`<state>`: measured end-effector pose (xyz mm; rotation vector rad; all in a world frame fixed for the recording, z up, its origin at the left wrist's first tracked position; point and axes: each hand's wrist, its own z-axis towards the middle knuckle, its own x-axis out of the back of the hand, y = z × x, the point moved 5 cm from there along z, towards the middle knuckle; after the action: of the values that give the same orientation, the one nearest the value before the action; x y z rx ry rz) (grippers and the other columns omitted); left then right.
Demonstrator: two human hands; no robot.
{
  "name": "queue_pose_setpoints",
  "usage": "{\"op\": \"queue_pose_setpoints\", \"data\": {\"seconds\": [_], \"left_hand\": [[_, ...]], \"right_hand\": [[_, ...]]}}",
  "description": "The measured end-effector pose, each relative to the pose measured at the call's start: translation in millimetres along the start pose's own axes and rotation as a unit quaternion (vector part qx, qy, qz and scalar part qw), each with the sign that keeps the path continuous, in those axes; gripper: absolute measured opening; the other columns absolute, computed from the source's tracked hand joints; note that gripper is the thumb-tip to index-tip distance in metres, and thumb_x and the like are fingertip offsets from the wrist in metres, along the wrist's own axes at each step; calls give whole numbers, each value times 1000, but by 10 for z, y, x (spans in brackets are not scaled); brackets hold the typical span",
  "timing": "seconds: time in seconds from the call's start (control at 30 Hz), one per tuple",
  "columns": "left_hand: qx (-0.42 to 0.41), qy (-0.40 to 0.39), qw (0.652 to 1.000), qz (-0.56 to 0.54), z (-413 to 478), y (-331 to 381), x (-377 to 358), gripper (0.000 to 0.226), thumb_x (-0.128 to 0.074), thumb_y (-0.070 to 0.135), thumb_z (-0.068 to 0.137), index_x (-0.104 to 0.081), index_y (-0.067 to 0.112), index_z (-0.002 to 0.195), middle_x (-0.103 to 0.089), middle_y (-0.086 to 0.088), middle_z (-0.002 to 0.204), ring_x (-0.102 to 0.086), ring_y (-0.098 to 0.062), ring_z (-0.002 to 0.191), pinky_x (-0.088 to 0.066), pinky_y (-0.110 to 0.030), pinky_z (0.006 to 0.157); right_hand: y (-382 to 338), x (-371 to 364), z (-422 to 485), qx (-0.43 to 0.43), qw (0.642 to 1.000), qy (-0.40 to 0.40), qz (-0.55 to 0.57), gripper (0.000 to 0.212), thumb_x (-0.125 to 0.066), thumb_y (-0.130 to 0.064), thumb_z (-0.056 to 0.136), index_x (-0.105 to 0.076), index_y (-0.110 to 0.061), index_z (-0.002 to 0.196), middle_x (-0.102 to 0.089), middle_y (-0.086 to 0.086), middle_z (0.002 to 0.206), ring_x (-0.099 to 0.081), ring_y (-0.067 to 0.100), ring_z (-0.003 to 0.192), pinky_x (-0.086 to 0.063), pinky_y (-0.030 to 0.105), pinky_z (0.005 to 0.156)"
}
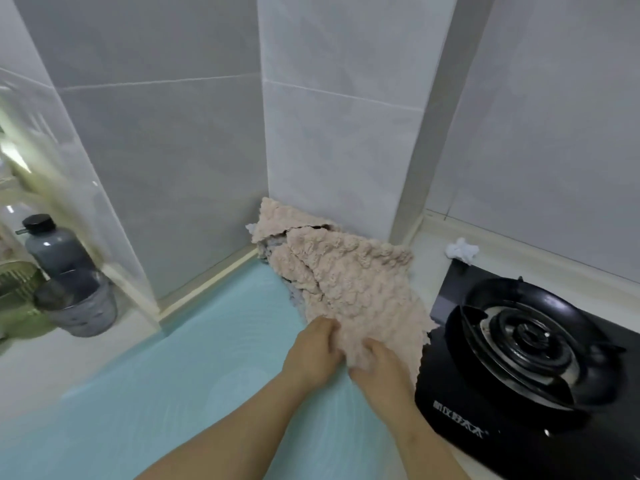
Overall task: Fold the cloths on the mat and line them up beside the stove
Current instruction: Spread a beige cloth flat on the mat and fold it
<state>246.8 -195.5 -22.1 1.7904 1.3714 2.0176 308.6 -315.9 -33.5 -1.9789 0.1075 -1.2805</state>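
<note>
Left hand (313,351) and right hand (377,368) both have fingers (327,329) curled into the near edge of the rumpled pink cloth (353,282), which is heaped over a grey cloth (272,244) at the mat's (207,341) one o'clock corner, just beside the stove (519,341), so the folding looks barely begun.

Single head-worn wide-angle view, looking forward and down

The camera sits above and behind the two forearms, close over the worktop (52,368), and faces a tiled wall corner (263,133). The left hand (311,351) and right hand (379,370) meet low in the centre at the cloth (356,282). The mat (207,341) fills the lower left and the stove (519,341) the lower right. Straight lines bend toward the edges.
</note>
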Motion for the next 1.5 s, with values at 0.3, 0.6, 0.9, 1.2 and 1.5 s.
{"op": "queue_pose_setpoints", "data": {"seconds": [0.3, 0.6, 0.9, 1.2, 1.5], "left_hand": [[-53, 16, 985, 161, 146, -121, -85, 22, -43, 24, 93, -52, 18, 113, -39, 4, 131, -39, -23, 112, -40, -30, 87], [-97, -2, 995, -1, 93, -392, 687, 7, -42, 18, 96, -47, 15, 91, -60, -4, 88, -54, -19, 82, -41, -31, 73], [-191, -29, 981, -27, -139, -1025, 1370, 13, -44, 20, 96, -50, 30, 90, -52, 11, 67, -46, 0, 61, -34, -14, 57], [-248, -110, 963, 6, -553, -1693, 1304, 13, -48, 22, 94, -50, 32, 86, -47, 15, 69, -45, 2, 67, -34, -13, 62], [-373, 8, 927, 24, -731, -1976, 1193, 14, -50, 31, 92, -62, 25, 94, -49, 21, 86, -46, -7, 87, -34, -21, 76]], "right_hand": [[55, -69, 49, 16, 989, 116, -90, 19, -50, -30, 92, -58, -27, 109, -54, -7, 117, -44, 18, 112, -37, 30, 96], [-461, -122, -153, 25, 972, 141, 187, 7, -49, -23, 95, -55, -27, 93, -62, -10, 86, -57, 9, 79, -46, 29, 72], [-1133, -694, -832, -49, 947, 231, 219, 18, -57, -21, 91, -58, -32, 76, -62, -8, 68, -52, -8, 58, -40, 8, 56], [-1291, -1525, -1421, -105, 941, 240, 216, 10, -59, -21, 90, -62, -27, 83, -63, -7, 68, -53, -7, 58, -39, 10, 57], [-1321, -1793, -1525, -42, 939, 323, 115, 12, -56, -29, 90, -54, -39, 84, -63, -11, 72, -56, 2, 68, -39, 16, 59]]}}
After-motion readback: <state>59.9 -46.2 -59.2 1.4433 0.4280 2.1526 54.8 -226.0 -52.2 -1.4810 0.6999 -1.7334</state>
